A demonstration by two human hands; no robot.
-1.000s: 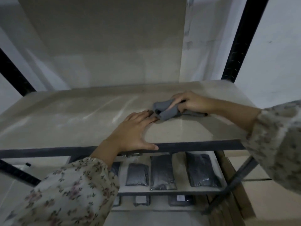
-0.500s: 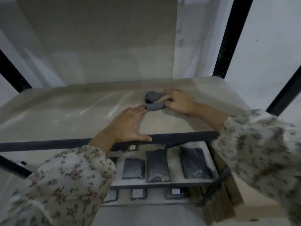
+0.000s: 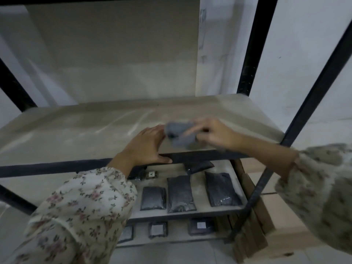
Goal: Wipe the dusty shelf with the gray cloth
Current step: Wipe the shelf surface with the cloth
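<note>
The left hand (image 3: 146, 147) lies flat on the dusty shelf (image 3: 76, 134), fingers straight and together, with its thumb hooked over the dark front rail (image 3: 200, 156); it has stayed planted in the same spot as half a second ago. The right hand (image 3: 213, 134) grips the bunched gray cloth (image 3: 180, 134), fingers curled over the top of it. The cloth sits on the shelf surface between the two hands, touching or nearly touching the left fingertips. Compared with the earlier frame, the cloth and the right hand have come closer to the front rail, level with the left fingers rather than beyond them, and both are smeared by motion blur. Pale dust streaks (image 3: 137, 124) still mark the surface just beyond the left hand. Both arms wear floral sleeves (image 3: 82, 210). Below the hands, a lower shelf (image 3: 190, 214) carries several dark packets (image 3: 180, 193) lying flat, with a small label marked "A" (image 3: 151, 174) under the left wrist. Folded cardboard (image 3: 251, 225) leans below the right forearm, and a black upright (image 3: 253, 46) rises beyond the right hand
</note>
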